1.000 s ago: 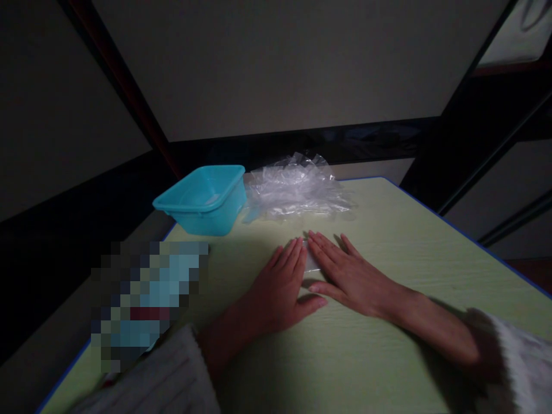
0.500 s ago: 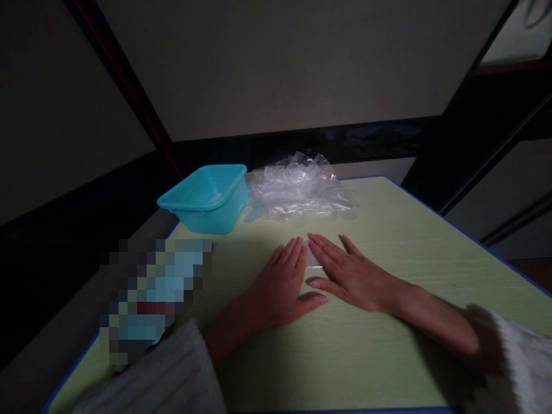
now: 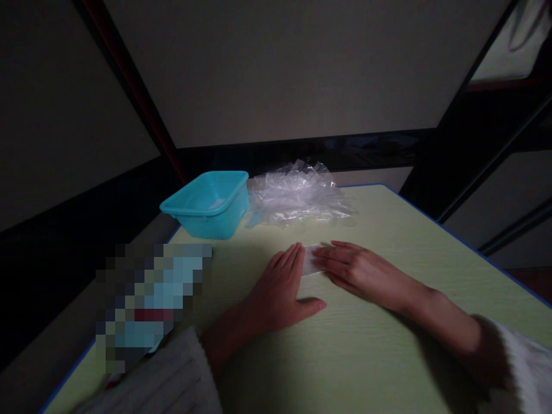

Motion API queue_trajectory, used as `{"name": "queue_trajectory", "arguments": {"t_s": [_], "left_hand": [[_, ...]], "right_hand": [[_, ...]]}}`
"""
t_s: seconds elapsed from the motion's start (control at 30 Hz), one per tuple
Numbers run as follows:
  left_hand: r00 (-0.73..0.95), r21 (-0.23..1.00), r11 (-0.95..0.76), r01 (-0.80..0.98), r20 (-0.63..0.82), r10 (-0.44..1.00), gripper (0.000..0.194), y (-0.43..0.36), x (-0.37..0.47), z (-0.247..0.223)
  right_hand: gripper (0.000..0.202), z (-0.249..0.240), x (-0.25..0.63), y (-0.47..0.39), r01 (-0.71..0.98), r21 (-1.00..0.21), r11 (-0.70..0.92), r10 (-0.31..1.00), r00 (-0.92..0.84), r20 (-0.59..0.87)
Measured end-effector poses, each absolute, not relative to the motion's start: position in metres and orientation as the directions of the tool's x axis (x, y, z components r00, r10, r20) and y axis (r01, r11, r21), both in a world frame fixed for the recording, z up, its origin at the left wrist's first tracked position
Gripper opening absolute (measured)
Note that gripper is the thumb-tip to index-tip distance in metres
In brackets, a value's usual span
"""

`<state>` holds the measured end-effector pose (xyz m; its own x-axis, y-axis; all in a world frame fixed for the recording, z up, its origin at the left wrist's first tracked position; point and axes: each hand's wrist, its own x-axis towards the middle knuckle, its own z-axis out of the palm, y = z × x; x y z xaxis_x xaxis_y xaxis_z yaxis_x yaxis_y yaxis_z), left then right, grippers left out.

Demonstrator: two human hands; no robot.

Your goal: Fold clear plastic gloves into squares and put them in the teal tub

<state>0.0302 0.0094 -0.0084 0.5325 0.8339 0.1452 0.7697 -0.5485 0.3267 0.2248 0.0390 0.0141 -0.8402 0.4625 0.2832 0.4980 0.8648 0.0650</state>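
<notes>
A small clear plastic bag (image 3: 311, 261) lies flat on the pale green table between my two hands. My left hand (image 3: 276, 293) rests palm down with its fingers stretched and thumb spread, fingertips at the bag's left edge. At the other end, my right hand (image 3: 356, 267) has its fingers bunched over the bag's right edge. Its thumb is tucked underneath, out of sight, and the fingers appear closed on that edge.
Behind my hands lies a heap of clear plastic bags (image 3: 302, 195). A turquoise basin (image 3: 207, 224) stands left of it, holding something whitish. A blurred-out light-blue item (image 3: 159, 305) lies near my left forearm. The table (image 3: 366, 368) has a blue edge.
My right hand has shifted slightly right and turned, its thumb going from outstretched to tucked under. More of the bag shows between the hands. My left hand stays nearly in place.
</notes>
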Motion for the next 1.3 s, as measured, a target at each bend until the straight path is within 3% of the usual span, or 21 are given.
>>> {"name": "queue_trajectory", "arguments": {"t_s": [0.13, 0.23, 0.33, 0.43, 0.53, 0.6, 0.73, 0.97, 1.17, 1.3], "left_hand": [[0.534, 0.344, -0.552, 0.76, 0.154, 0.831, 0.086, 0.01, 0.03, -0.007], [0.51, 0.392, -0.539, 0.746, 0.185, 0.84, 0.082, 0.011, 0.029, -0.009], [0.42, 0.516, -0.486, 0.705, 0.247, 0.873, 0.074, 0.013, 0.029, -0.01], [0.248, 0.704, -0.378, 0.601, 0.286, 0.926, 0.055, 0.018, 0.028, -0.008], [0.14, 0.88, -0.233, 0.413, 0.192, 0.971, 0.027, 0.023, 0.027, -0.004], [0.154, 0.953, -0.15, 0.264, 0.112, 0.982, 0.015, 0.026, 0.027, -0.001], [0.212, 0.998, -0.026, 0.065, 0.012, 0.977, 0.013, 0.027, 0.028, 0.005], [0.24, 0.988, 0.149, -0.031, -0.137, 0.961, 0.017, 0.02, 0.031, 0.014], [0.196, 0.986, 0.16, -0.056, -0.146, 0.97, 0.018, 0.019, 0.031, 0.013], [0.176, 0.988, 0.148, -0.054, -0.136, 0.975, 0.014, 0.017, 0.031, 0.016]], "right_hand": [[0.02, 0.011, 0.224, 0.041, 0.523, 0.061, 0.85, 0.476, -0.812, 0.337], [0.021, 0.008, 0.223, 0.042, 0.54, -0.045, 0.841, 0.514, -0.77, 0.378], [0.019, 0.012, 0.22, 0.04, 0.546, -0.31, 0.778, 0.627, -0.648, 0.432], [0.015, 0.02, 0.215, 0.035, 0.488, -0.619, 0.615, 0.785, -0.458, 0.417], [0.016, 0.025, 0.21, 0.031, 0.303, -0.845, 0.44, 0.882, -0.323, 0.344], [0.021, 0.027, 0.208, 0.03, 0.167, -0.929, 0.329, 0.92, -0.278, 0.276], [0.026, 0.024, 0.207, 0.032, 0.033, -0.981, 0.19, 0.963, -0.204, 0.179], [0.026, 0.017, 0.207, 0.036, -0.073, -0.994, 0.084, 0.985, -0.145, 0.094], [0.058, 0.019, 0.206, 0.031, -0.078, -0.981, 0.179, 0.949, -0.249, 0.193], [0.047, 0.017, 0.207, 0.032, 0.046, -0.97, 0.238, 0.924, -0.317, 0.212]]}}
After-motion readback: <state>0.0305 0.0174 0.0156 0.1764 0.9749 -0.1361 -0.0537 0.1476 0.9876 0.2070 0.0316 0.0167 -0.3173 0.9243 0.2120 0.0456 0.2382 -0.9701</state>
